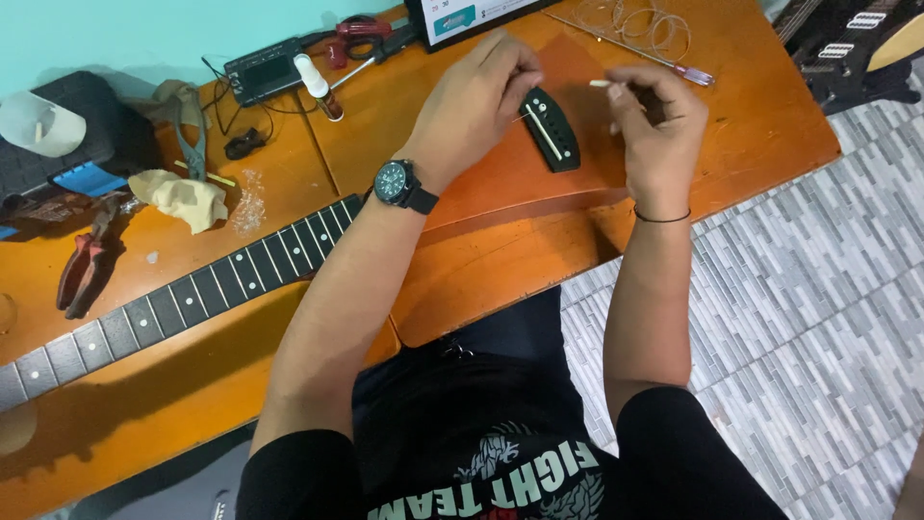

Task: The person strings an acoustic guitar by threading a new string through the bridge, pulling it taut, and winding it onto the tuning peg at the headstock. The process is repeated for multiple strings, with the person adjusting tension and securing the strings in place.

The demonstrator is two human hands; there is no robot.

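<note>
Two bare hands work over an orange guitar body (500, 260) lying across a table. Left hand (476, 101), wearing a wristwatch (397, 183), pinches its fingertips at the black bridge (551, 128), apparently on a thin string, though that is too fine to confirm. Right hand (654, 120) grips a small white peg (601, 84) just beside the bridge. Seating it well likely calls for steady, straight pressure. Pliers (85, 262) lie well apart.

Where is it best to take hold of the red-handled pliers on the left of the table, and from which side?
Grip the red-handled pliers by the two handles, coming from above at the near end: they lie flat on the table, handles toward the person, the jaws pointing away.
</note>
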